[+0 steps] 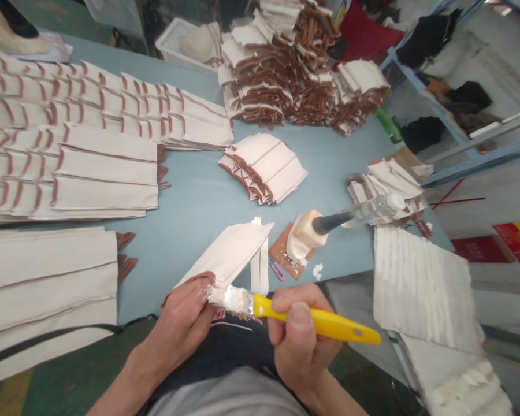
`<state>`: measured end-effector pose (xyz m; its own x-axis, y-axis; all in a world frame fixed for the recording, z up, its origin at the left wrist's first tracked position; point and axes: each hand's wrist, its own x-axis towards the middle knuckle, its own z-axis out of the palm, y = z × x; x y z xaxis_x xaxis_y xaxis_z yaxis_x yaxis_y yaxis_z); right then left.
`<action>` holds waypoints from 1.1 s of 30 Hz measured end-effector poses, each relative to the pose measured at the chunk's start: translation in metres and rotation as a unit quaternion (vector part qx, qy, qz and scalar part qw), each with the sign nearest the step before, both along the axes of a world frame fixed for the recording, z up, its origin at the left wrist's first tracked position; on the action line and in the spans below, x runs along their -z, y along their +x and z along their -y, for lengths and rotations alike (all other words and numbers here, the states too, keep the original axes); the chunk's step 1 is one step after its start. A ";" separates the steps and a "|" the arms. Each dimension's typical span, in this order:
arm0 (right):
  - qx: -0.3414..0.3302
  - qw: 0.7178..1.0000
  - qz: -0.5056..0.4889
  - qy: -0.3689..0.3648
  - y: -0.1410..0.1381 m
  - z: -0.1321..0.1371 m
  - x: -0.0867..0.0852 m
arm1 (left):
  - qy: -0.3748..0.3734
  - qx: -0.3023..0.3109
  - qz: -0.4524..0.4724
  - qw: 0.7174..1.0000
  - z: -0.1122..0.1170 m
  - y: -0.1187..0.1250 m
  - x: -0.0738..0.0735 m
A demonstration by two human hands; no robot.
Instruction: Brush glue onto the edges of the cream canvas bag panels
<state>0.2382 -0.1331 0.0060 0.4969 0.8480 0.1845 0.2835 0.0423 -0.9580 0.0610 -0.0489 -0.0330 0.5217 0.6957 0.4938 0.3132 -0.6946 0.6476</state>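
Observation:
My right hand [301,335] is closed around the yellow handle of a paintbrush [325,325]. The brush's bristles are caked with white paste and touch the brown edge of a cream fabric piece [229,251]. With closed fingers, my left hand [184,315] grips that piece at its brown edge, near my lap. The far part of the piece lies over the front of the table. Just beyond it is a white strip [259,271]. A paste-smeared bottle [301,234] with a dark neck stands on a brown square [281,248], beside small pink-handled snips [276,268].
Overlapping rows of cream pieces [104,167] cover the left of the blue-grey table [190,185]. A small bundle [268,164] lies mid-table, with large brown-and-cream stacks [264,69] behind. White padded sheets [424,289] hang at right, near a metal rack [442,115].

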 end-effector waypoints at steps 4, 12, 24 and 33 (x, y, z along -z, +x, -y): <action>0.002 0.998 -0.034 0.048 0.003 -0.011 -0.006 | 0.008 -0.005 0.014 1.000 -0.003 0.001 0.002; -0.001 0.999 -0.015 0.034 0.006 -0.017 -0.005 | 0.007 -0.006 0.002 1.000 -0.007 -0.003 0.007; 0.032 0.998 -0.054 -0.027 0.025 -0.056 0.000 | 0.033 -0.023 -0.009 0.999 -0.014 0.000 0.001; 0.038 0.999 -0.014 -0.035 0.028 -0.052 -0.021 | 0.053 -0.013 -0.033 0.998 -0.011 0.000 0.007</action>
